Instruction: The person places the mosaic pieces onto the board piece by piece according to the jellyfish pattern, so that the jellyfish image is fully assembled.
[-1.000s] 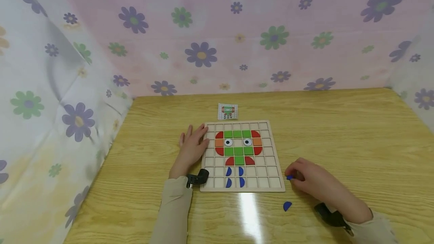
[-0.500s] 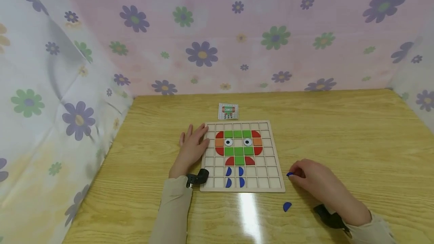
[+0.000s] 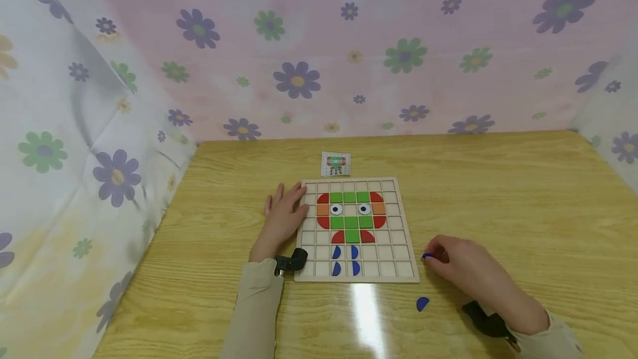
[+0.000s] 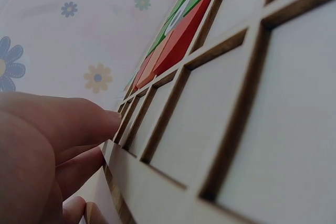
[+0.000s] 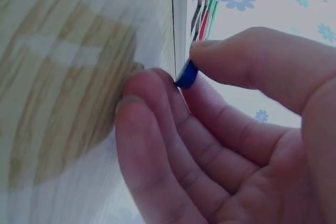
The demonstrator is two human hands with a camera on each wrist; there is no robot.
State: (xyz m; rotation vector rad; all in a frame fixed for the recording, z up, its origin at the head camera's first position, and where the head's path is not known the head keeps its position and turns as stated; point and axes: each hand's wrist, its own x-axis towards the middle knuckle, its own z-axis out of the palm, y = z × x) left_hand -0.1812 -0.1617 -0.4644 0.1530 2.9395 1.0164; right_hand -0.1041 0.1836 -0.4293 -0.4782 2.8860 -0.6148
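A wooden grid board (image 3: 404,237) lies on the table, with green squares, red quarter-round pieces, orange squares, two eye discs and several blue half-round pieces (image 3: 355,268) set in its cells. My left hand (image 3: 283,219) rests along the board's left edge, fingertips on the rim; the left wrist view shows those fingers (image 4: 79,121) at the frame. Just right of the board, my right hand (image 3: 463,265) pinches a blue half-round piece (image 5: 187,74) between thumb and fingers, close over the tabletop. Another loose half-round piece (image 3: 422,304) lies on the table nearer to me.
Behind the board lies a small picture card (image 3: 336,164) printed with a similar coloured figure on a grid. The wooden table (image 3: 523,193) reaches back to a flower-patterned cloth (image 3: 349,43), which also hangs at both sides. Each wrist wears a black camera.
The right hand has turned slightly and shifted the pinched blue half-round piece a little up, away from me. The left hand, the board and the loose piece stay in place.
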